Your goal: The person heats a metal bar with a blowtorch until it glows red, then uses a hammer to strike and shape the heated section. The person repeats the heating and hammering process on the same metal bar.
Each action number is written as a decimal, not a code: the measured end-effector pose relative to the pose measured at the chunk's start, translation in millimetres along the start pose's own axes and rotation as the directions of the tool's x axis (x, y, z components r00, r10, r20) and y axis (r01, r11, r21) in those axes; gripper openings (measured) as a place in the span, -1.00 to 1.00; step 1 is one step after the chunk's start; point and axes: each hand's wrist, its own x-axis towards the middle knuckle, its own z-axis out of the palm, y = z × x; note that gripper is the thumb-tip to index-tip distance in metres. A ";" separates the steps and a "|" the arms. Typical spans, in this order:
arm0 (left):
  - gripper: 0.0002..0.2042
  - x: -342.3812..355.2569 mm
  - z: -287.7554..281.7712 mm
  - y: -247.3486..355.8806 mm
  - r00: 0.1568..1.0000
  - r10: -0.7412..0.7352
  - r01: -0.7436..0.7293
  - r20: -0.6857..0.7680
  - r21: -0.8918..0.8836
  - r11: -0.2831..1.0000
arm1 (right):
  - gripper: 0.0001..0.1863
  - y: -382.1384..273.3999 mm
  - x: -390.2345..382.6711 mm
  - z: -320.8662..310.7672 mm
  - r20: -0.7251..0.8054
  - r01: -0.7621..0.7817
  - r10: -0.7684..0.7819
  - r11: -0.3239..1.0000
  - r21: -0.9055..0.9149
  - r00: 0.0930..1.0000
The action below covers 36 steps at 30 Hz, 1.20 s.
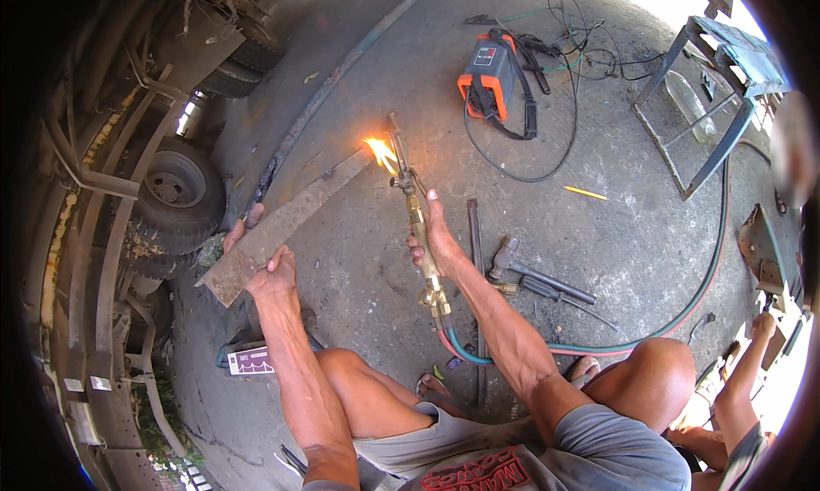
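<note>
My left hand [273, 273] is closed around the near end of a long, flat, rusty steel bar [295, 218], which slants up and away to the right. Wrapped around a brass cutting torch [418, 222] are the fingers of my right hand [440, 242]. An orange-yellow flame [379, 152] burns between the torch head and the bar's far end; the glare hides whether the two touch. A green and a red hose [457, 347] run from the torch's lower end. A hammer [534, 271] lies on the concrete, right of my right forearm.
A grey-and-orange welding machine [490, 73] with tangled cables stands ahead. A metal stand [675, 137] is at the far right, a truck wheel [175, 184] and chassis at left. Beside the hammer lies a thin steel bar [476, 235]. Another person's arm [741, 376] shows at right.
</note>
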 end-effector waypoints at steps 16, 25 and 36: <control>-0.78 0.0 -0.1 -6.1 0.999 0.050 -0.050 -0.004 -0.019 0.999 | -0.07 4.2 -14.1 1.7 0.011 -0.035 0.035 0.999 0.013 0.999; -0.79 6.2 -4.6 -0.2 1.000 -0.024 0.024 0.009 -0.015 1.000 | -0.07 8.3 -21.4 0.3 0.002 -0.019 0.019 1.000 0.014 1.000; -0.80 1.5 4.7 -1.9 0.999 -0.005 0.006 -0.032 0.002 1.000 | -0.07 3.2 -18.4 2.1 0.016 -0.015 0.015 1.000 0.011 1.000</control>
